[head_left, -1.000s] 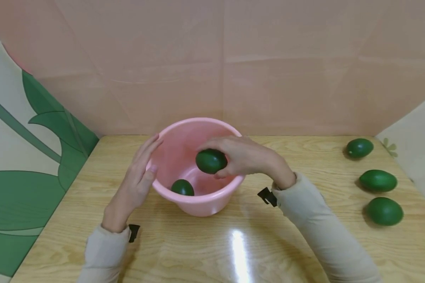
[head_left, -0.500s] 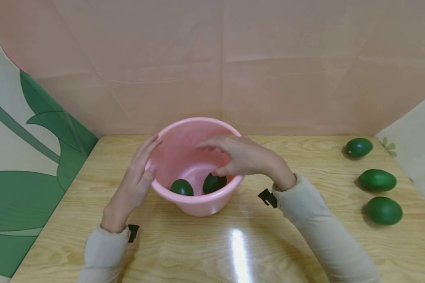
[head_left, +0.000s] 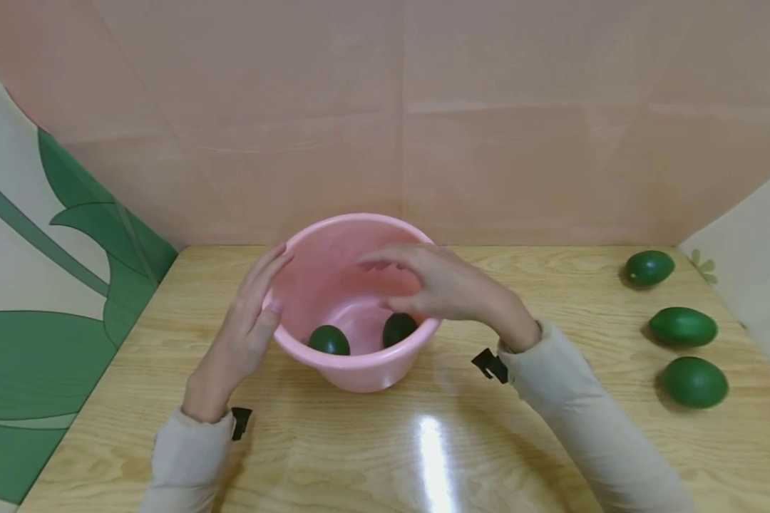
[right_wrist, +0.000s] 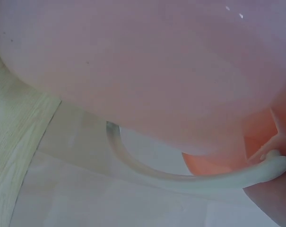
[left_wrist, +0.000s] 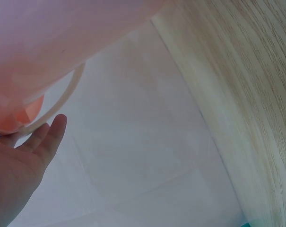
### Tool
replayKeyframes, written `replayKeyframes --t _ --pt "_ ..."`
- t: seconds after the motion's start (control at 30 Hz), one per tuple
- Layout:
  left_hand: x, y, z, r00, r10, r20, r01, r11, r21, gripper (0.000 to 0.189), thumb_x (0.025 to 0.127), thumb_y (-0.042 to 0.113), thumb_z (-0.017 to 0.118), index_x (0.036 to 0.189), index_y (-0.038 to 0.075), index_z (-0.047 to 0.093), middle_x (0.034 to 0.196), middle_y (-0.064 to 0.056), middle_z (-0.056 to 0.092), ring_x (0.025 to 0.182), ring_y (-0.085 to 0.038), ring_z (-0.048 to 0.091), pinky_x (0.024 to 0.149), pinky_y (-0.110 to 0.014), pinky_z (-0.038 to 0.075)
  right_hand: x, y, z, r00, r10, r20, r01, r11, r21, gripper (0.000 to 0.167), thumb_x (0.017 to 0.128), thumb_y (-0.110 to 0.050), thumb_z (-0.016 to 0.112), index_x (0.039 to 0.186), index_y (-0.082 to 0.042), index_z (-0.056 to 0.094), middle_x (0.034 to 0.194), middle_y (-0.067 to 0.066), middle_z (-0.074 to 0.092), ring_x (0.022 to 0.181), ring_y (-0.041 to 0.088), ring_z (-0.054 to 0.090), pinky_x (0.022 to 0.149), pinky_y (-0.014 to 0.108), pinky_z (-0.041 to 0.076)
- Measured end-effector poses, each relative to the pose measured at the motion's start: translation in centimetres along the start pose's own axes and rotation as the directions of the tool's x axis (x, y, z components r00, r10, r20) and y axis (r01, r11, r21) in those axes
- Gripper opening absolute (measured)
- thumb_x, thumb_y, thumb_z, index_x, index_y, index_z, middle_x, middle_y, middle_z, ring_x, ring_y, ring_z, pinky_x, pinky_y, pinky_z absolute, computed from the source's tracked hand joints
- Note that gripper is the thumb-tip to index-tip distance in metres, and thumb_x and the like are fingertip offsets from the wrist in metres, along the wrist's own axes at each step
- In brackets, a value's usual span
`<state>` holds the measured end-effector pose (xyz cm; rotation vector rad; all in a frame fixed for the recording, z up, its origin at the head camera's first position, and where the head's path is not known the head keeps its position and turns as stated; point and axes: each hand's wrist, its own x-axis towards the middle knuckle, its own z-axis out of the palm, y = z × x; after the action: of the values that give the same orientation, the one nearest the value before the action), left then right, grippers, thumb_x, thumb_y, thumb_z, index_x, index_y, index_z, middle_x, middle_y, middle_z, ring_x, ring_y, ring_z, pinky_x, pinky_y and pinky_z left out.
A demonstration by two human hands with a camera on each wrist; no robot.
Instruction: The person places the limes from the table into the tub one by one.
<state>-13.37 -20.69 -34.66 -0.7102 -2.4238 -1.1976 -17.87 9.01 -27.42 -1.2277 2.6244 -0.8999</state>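
Observation:
A pink bucket (head_left: 362, 372) stands upright near the table's back edge. Two glossy dark green fruits, avocado-like in shape, lie apart inside it: the left fruit (head_left: 329, 340) and the right fruit (head_left: 400, 329), partly hidden by the rim. My left hand (head_left: 247, 324) rests along the left rim with fairly straight fingers; in the left wrist view, fingertips (left_wrist: 57, 127) show beside the bucket's pale handle (left_wrist: 67, 92). Over the right rim reaches my right hand (head_left: 439, 281), thumb and fingers spread above the right fruit, holding nothing. The right wrist view shows mostly the bucket's outer wall (right_wrist: 133, 61).
At the table's right side lie several more green fruits: a far one (head_left: 649, 268), a middle one (head_left: 683, 326) and a near one (head_left: 694, 382). A plain cloth-like backdrop (head_left: 398, 142) rises directly behind the wooden table (head_left: 334, 456).
The right hand has let go of a green fruit, which dropped into the bucket and rolled slightly right. That hand's fingers have spread a little. The left hand stays at the rim.

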Motion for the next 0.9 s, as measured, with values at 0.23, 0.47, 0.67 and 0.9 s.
replayKeyframes --t 0.23,0.47,0.67,0.9 --pt "0.0 0.0 -0.1 1.0 0.009 -0.007 -0.009 1.0 0.002 0.058 0.095 0.017 0.039 0.154 0.014 0.037 0.164 -0.005 0.026 0.151 -0.03 0.023 0.114 -0.07 0.025 -0.3 0.0 0.1 0.997 -0.028 -0.065 0.03 0.999 0.023 0.05 0.09 -0.015 0.066 0.138 -0.011 0.057 0.141 0.003 0.058 0.133 0.022 0.051 0.112 0.045 0.043" --pt "-0.1 0.0 -0.1 1.0 0.02 -0.018 -0.02 1.0 -0.001 0.057 0.096 0.02 0.038 0.153 0.013 0.038 0.163 -0.007 0.027 0.151 -0.031 0.024 0.115 -0.069 0.025 -0.7 0.3 -0.1 0.967 -0.158 -0.202 0.158 0.987 -0.018 0.039 0.09 -0.012 0.068 0.128 -0.009 0.064 0.131 0.006 0.065 0.128 0.022 0.057 0.111 0.042 0.044" --pt "-0.1 -0.1 -0.1 1.0 0.023 -0.017 -0.023 1.0 -0.007 0.057 0.097 0.019 0.038 0.153 0.013 0.037 0.163 -0.007 0.027 0.151 -0.031 0.024 0.114 -0.07 0.026 -1.7 0.2 -0.8 0.957 -0.154 -0.245 0.161 0.987 0.005 0.04 0.09 -0.01 0.07 0.129 -0.01 0.064 0.132 0.004 0.065 0.128 0.021 0.057 0.11 0.041 0.046" --pt "0.0 -0.2 -0.2 1.0 0.027 -0.014 -0.027 1.0 -0.01 0.057 0.096 0.017 0.039 0.154 0.013 0.037 0.163 -0.008 0.026 0.15 -0.032 0.025 0.113 -0.07 0.028 -2.7 0.5 -1.5 0.93 -0.205 -0.305 0.201 0.979 -0.047 0.043 0.087 -0.007 0.074 0.129 -0.008 0.064 0.13 0.005 0.066 0.126 0.022 0.058 0.107 0.04 0.047"
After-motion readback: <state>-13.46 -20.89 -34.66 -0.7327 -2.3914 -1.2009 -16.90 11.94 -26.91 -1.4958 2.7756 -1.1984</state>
